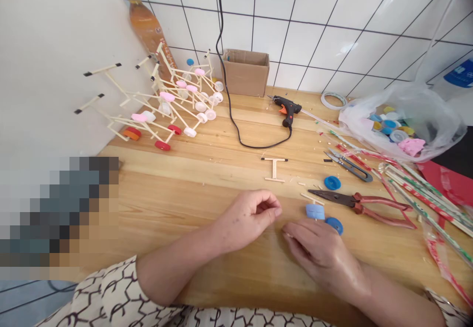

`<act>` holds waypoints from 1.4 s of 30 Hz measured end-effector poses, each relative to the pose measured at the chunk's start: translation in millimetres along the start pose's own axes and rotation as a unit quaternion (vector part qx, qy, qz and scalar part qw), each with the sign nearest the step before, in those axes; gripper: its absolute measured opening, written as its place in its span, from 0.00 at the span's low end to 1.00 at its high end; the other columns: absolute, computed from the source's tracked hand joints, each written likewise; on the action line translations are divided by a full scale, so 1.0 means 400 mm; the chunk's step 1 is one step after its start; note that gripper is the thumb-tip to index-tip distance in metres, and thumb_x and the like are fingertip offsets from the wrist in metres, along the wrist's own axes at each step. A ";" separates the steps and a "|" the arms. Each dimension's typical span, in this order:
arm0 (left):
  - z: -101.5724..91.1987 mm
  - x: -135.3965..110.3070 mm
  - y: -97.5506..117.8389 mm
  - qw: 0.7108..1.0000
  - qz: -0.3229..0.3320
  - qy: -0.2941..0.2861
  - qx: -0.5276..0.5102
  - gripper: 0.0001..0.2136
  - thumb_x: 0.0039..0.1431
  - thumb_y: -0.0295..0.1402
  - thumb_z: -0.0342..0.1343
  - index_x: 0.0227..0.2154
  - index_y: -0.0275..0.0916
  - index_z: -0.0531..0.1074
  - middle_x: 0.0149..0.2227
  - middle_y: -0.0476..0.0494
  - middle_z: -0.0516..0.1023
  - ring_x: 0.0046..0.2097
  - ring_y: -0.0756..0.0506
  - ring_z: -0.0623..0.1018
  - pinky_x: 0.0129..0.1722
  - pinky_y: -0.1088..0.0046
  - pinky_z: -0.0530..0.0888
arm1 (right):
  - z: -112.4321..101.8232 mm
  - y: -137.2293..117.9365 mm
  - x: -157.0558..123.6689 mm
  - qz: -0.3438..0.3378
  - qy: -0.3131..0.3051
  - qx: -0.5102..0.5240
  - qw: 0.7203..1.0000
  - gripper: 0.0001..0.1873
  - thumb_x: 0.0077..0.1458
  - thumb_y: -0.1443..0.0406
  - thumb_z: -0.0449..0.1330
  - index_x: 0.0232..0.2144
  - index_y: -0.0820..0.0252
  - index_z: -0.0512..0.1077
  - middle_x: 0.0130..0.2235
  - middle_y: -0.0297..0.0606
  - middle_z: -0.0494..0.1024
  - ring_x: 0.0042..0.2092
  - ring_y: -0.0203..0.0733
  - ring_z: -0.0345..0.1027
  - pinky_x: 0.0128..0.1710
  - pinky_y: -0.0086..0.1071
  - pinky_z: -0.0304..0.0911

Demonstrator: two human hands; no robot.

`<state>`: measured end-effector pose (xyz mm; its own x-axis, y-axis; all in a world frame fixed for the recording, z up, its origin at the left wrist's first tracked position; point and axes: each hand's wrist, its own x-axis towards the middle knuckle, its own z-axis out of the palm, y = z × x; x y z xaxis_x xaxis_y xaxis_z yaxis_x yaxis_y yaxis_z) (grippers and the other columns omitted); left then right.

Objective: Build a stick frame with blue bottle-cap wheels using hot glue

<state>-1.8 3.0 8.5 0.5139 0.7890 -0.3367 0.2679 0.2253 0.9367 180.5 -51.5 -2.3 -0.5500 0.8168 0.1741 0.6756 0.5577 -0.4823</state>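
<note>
On the table (207, 179) the left hand (251, 214) rests with thumb pinched to forefinger, and the right hand (318, 253), fingers tucked under so their grip cannot be told, lies just beside a pale blue cap (315, 211).

Worktop (207, 184): stick-and-cap frame (166, 105) far left by the wall, orange bottle (148, 26) behind it; cardboard box (246, 73) at the tiles; glue gun (287, 108) beside it; tape roll (333, 100); bag of caps (402, 120) far right; snips (349, 165); red-handled pliers (364, 204); I-shaped stick piece (274, 169) mid-worktop.
</note>
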 end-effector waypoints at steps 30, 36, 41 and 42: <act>0.017 -0.001 -0.013 0.991 -0.055 -0.098 -0.068 0.10 0.56 0.34 0.50 0.25 0.34 0.71 0.23 0.50 0.70 0.26 0.52 0.69 0.28 0.76 0.66 | -0.014 0.007 0.039 0.371 0.037 0.471 0.799 0.15 0.42 0.55 0.66 0.22 0.62 0.72 0.18 0.32 0.72 0.16 0.28 0.58 0.14 0.23 0.56; 0.019 0.001 -0.010 0.986 -0.085 -0.104 -0.102 0.08 0.53 0.33 0.54 0.26 0.33 0.70 0.26 0.48 0.72 0.26 0.53 0.69 0.27 0.77 0.66 | -0.005 0.008 0.031 0.372 0.037 0.498 0.783 0.14 0.43 0.56 0.66 0.23 0.62 0.71 0.19 0.31 0.72 0.17 0.28 0.59 0.14 0.22 0.55; 0.027 -0.004 -0.015 0.994 -0.065 -0.080 -0.035 0.06 0.52 0.32 0.54 0.24 0.34 0.69 0.21 0.52 0.68 0.24 0.54 0.65 0.22 0.79 0.61 | 0.004 0.010 0.026 0.332 0.021 0.467 0.820 0.14 0.50 0.56 0.61 0.24 0.62 0.71 0.20 0.30 0.70 0.18 0.28 0.59 0.17 0.24 0.57; 0.027 -0.004 -0.017 0.995 -0.057 -0.078 -0.018 0.06 0.52 0.32 0.53 0.24 0.34 0.69 0.20 0.53 0.66 0.23 0.54 0.64 0.22 0.79 0.59 | 0.004 0.009 0.026 0.315 0.020 0.451 0.835 0.14 0.51 0.56 0.60 0.25 0.61 0.71 0.20 0.30 0.69 0.19 0.29 0.59 0.19 0.25 0.58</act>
<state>4.4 -6.2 1.8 0.6027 0.6591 -0.4499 0.3046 0.3310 0.8931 176.6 -41.0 -3.5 -0.1961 0.9205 -0.3380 0.1709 -0.3073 -0.9361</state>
